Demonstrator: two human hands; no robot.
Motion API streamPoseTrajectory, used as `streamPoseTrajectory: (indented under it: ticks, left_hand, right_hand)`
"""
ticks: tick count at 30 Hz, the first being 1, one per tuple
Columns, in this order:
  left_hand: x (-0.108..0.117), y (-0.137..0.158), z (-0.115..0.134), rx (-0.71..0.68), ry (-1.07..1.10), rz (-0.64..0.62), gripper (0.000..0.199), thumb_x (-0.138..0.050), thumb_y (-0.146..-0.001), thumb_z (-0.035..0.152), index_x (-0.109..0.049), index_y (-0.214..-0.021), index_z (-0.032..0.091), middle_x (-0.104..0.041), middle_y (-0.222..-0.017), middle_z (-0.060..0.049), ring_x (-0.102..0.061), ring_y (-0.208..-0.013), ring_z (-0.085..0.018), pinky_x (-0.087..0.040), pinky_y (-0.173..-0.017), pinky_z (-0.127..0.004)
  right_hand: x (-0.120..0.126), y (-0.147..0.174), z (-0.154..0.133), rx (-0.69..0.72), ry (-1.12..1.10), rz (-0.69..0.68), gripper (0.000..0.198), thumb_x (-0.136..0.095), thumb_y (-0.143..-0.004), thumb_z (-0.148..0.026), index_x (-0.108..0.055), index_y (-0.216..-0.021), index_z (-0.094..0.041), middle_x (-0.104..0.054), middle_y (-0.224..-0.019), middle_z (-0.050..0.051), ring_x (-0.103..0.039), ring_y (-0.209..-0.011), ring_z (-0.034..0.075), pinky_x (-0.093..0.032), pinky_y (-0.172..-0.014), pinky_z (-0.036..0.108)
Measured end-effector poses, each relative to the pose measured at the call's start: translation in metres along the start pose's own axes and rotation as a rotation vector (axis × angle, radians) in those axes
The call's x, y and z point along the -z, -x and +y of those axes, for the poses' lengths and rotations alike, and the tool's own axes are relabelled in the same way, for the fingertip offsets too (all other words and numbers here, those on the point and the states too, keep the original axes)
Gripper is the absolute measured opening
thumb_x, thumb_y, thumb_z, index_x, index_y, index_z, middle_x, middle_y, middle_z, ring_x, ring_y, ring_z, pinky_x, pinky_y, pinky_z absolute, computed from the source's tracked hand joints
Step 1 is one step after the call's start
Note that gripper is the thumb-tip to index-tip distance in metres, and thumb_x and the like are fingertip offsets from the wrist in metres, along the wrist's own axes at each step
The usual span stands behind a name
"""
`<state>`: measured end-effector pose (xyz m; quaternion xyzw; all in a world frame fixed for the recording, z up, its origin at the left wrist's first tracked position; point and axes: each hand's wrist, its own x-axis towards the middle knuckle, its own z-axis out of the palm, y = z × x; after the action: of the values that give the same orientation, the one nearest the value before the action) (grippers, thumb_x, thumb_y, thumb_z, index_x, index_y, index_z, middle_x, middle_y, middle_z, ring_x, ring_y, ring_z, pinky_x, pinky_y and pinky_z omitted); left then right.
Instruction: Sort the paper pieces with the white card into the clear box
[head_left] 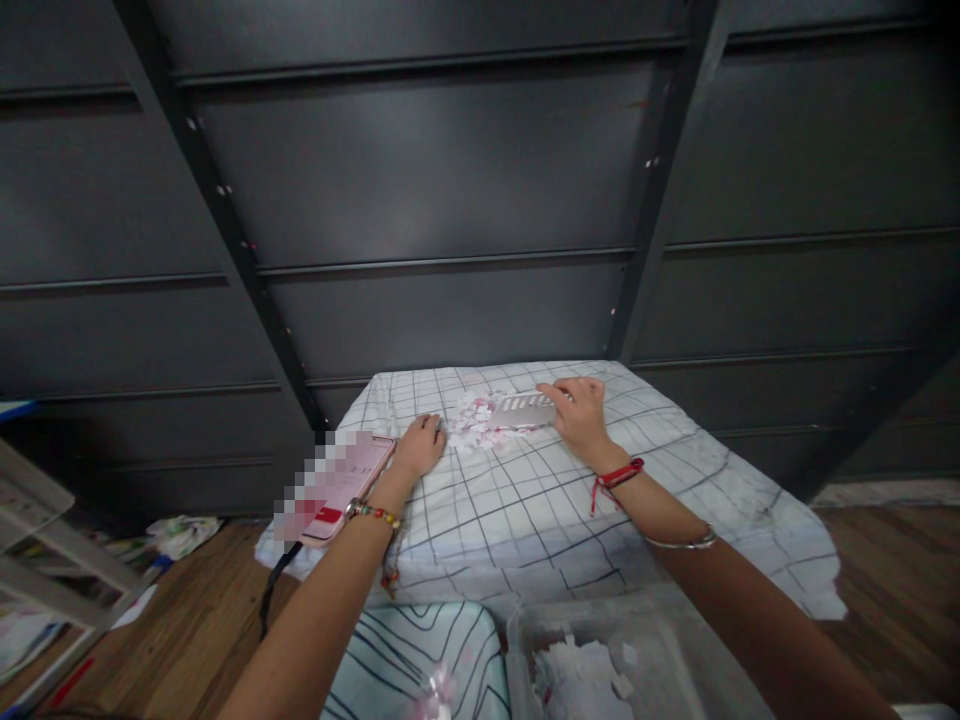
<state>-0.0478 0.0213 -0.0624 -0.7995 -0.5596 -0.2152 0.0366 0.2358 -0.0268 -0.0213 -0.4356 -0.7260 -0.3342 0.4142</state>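
On the white checked cloth [487,520] lies a loose heap of small white and pinkish paper scraps [469,424]. My right hand [582,416] grips the right end of a flat silver-grey plate with a row of slots [519,409]; its exact kind is unclear. The plate's left end reaches over the heap. Just left of the scraps, my left hand [421,446] rests on the cloth, fingers stretched toward the heap and nothing visible in them. A phone in a pink case [358,475] lies beside my left wrist, its screen partly blurred.
A clear plastic bin [660,640] holding white paper pieces [577,680] stands at the near edge. Left of it is a pale green surface with dark wavy lines [465,650]. A black cable [271,590] hangs from the phone. Dark panels [435,180] rise behind the cloth.
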Motion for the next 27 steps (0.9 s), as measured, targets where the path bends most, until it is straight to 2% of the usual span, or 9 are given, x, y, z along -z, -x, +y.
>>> streamPoseTrajectory:
  ticks: [16, 21, 27]
  left_hand:
    - [0.001, 0.001, 0.000, -0.036, 0.009, 0.020, 0.031, -0.044, -0.087, 0.020, -0.052, -0.117, 0.016, -0.056, -0.119, -0.011, -0.051, -0.113, -0.024, -0.040, -0.098, -0.038]
    - [0.001, 0.001, 0.000, -0.034, 0.010, 0.014, 0.031, -0.043, -0.087, 0.021, -0.052, -0.116, 0.015, -0.055, -0.120, -0.012, -0.050, -0.114, -0.024, -0.039, -0.099, -0.038]
    - [0.002, 0.001, 0.000, -0.028, 0.003, 0.000, 0.031, -0.043, -0.087, 0.020, -0.052, -0.116, 0.013, -0.054, -0.121, -0.013, -0.050, -0.115, -0.024, -0.038, -0.100, -0.036]
  right_hand:
    - [0.004, -0.001, 0.003, 0.016, -0.025, 0.004, 0.037, -0.042, -0.073, -0.006, -0.064, -0.096, -0.023, -0.056, -0.080, 0.004, -0.045, -0.079, 0.019, -0.026, -0.076, 0.037]
    - [0.008, -0.002, 0.006, -0.016, -0.022, 0.047, 0.034, -0.040, -0.076, -0.008, -0.064, -0.094, -0.023, -0.056, -0.077, 0.004, -0.045, -0.077, 0.019, -0.026, -0.076, 0.038]
    - [0.011, -0.003, 0.006, 0.021, -0.050, 0.077, 0.031, -0.040, -0.076, -0.008, -0.064, -0.090, -0.022, -0.056, -0.075, 0.003, -0.046, -0.075, 0.018, -0.027, -0.076, 0.037]
